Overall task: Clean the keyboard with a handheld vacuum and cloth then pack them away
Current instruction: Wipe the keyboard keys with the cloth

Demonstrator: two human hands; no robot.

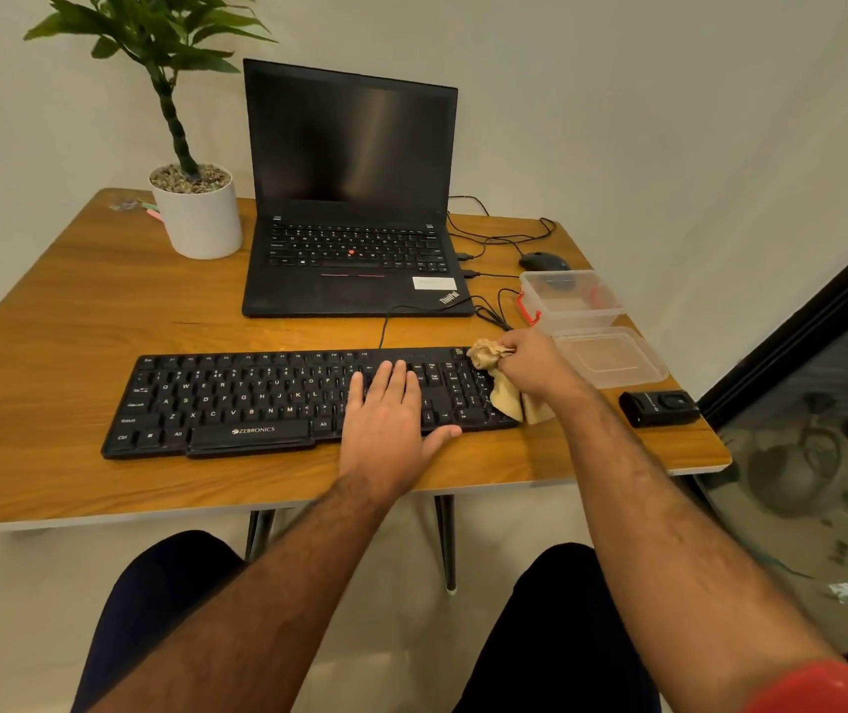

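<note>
- A black keyboard (308, 398) is laid flat on a brown wooden table (77, 311), near the front edge.
- The left hand (385, 419) is laid flat on the right part of the keyboard. Its fingers are straight and spread a little, and nothing is held in it. The thumb is stuck out to the right, along the near edge of the keyboard.
- A tan cloth (496, 378) is gripped by the right hand (535, 365) at the far right corner of the keyboard. The fingers are curled around the bunched-up top of the cloth. The rest of the cloth is draped down over the right end of the keys and onto the table.
- A small black handheld vacuum (661, 408) is seen lying on the table, to the right of the keyboard and close to the right edge. It is not touched by either hand.
- A clear plastic box (573, 301) with red clips is placed behind the right hand. Its clear lid (612, 357) is laid flat just in front of it, between the box and the vacuum.
- An open black laptop (355, 198) with a dark screen is set behind the keyboard.
- A black mouse (542, 260) is seen far to the right of the laptop, just behind the box, with black wires around it.
- A green plant in a white pot (200, 218) is placed at the far left, beside the laptop.
</note>
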